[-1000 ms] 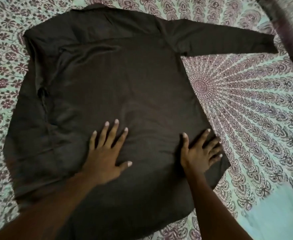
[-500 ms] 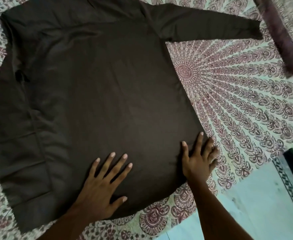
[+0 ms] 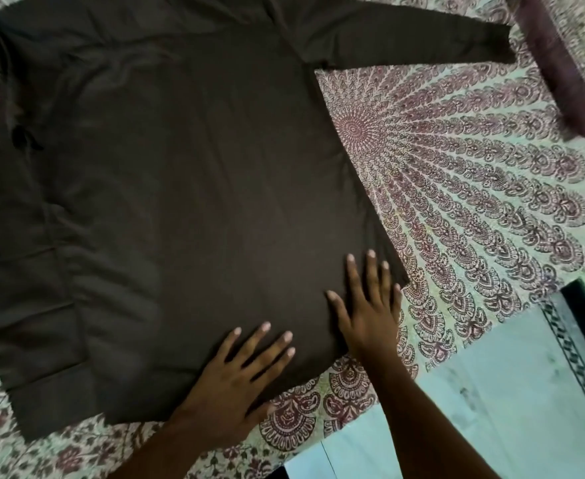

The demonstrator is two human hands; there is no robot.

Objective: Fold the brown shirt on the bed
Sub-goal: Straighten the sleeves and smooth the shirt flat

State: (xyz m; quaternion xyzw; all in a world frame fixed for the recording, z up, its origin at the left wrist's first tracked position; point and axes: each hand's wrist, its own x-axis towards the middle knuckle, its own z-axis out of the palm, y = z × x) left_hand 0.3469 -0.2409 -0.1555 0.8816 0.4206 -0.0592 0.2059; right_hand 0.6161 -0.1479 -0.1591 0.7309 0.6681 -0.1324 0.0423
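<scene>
Item: brown shirt [image 3: 180, 202], spread flat on the bed [image 3: 456, 202], back side apparently up, filling the left and centre of the printed sheet. Nearest, left hand [image 3: 246, 378] lies released and flat, fingers straight and splayed across the hem, heel at the cloth's edge. Just right and slightly farther, right hand [image 3: 370, 309] is likewise flat and unclenched, pressing close to the hem's right corner. Purpose, as judged: both palms pin and smooth the lower panel so the cloth lies taut before the first fold; nothing is gripped. Orientation: hem near, collar end far, beyond the top edge; long axis runs near to far, leaning slightly left as it recedes. Left sleeve [image 3: 25, 288] appears laid along the body's left side; right sleeve [image 3: 405, 43] extends straight toward the far right, unfolded.
</scene>
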